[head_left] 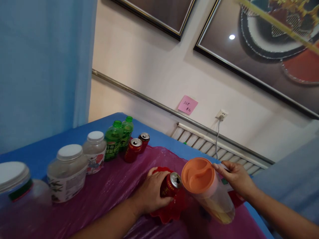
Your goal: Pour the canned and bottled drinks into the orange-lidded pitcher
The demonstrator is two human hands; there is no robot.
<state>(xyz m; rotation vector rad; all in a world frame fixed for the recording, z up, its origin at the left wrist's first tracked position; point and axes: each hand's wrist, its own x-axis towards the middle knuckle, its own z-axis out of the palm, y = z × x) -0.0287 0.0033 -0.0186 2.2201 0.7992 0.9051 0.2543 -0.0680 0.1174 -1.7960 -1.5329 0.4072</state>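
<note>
My left hand (152,192) is wrapped round a red can (170,185) with an open top, over a red scalloped dish (166,212). My right hand (235,177) grips the handle of a clear pitcher (215,202) with an orange lid (198,175). The pitcher is tilted, its lid close to the can's top, and a pale yellow liquid lies in its lower part. Whether the can's base touches the dish is hidden.
Two more red cans (133,150) stand behind, beside two green bottles (114,141). Several clear jars with white lids (67,172) line the left. Purple plastic sheeting (112,196) covers part of the blue table (94,126). A radiator (196,141) is behind.
</note>
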